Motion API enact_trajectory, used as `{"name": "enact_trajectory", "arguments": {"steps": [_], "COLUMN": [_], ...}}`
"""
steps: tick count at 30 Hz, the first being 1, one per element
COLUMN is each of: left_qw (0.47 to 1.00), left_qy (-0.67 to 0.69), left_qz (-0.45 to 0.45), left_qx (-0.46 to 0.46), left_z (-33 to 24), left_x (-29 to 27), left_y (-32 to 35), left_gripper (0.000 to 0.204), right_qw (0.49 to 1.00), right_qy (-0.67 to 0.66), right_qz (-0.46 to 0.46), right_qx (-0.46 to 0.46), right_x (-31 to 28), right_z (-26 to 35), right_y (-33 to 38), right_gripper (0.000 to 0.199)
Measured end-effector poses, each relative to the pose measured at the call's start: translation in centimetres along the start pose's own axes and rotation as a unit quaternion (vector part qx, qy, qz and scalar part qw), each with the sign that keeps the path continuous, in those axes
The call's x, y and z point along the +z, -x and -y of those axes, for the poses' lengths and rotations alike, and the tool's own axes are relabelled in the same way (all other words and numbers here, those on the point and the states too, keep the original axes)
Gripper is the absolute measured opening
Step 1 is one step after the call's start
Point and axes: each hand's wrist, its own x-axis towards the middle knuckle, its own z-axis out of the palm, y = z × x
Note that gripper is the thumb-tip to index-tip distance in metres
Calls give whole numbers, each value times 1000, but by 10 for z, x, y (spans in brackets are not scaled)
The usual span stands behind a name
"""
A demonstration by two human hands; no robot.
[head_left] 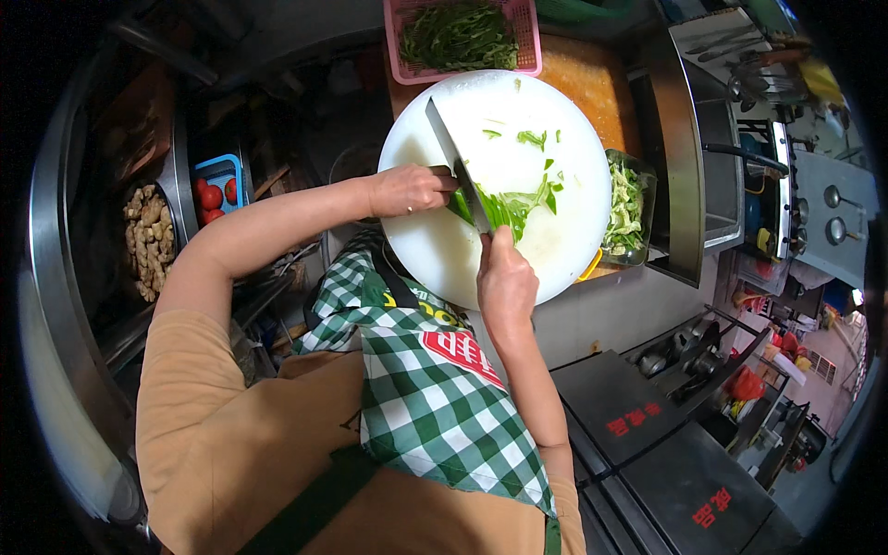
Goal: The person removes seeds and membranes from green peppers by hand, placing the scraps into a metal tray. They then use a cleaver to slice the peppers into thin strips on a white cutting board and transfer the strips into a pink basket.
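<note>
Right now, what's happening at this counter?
A person in a green checked apron is slicing green vegetables on a round white cutting board. The left hand grips the handle of a cleaver, its blade down on the greens, while the right hand steadies them from the near side. Cut pieces sit in a clear container at the board's right edge. A pink basket of more greens stands beyond the board. To the left are tomatoes and ginger.
</note>
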Motion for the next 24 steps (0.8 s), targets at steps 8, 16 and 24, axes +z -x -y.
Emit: {"name": "enact_trajectory", "arguments": {"steps": [8, 16, 24], "left_qw": [997, 999, 995], "left_qy": [-43, -21, -72], "left_qz": [-64, -39, -72], "left_qx": [19, -8, -9], "left_z": [-1, 4, -2], "left_x": [1, 13, 9], "left_y": [1, 8, 8], "left_gripper": [8, 8, 7], "right_qw": [998, 996, 998], "right_qy": [6, 16, -4], "right_qz": [52, 77, 66], "right_qx": [25, 39, 25], "right_x": [-13, -9, -7], "right_z": [8, 8, 7], "right_y": [-6, -10, -11], "right_gripper": [16, 16, 18]}}
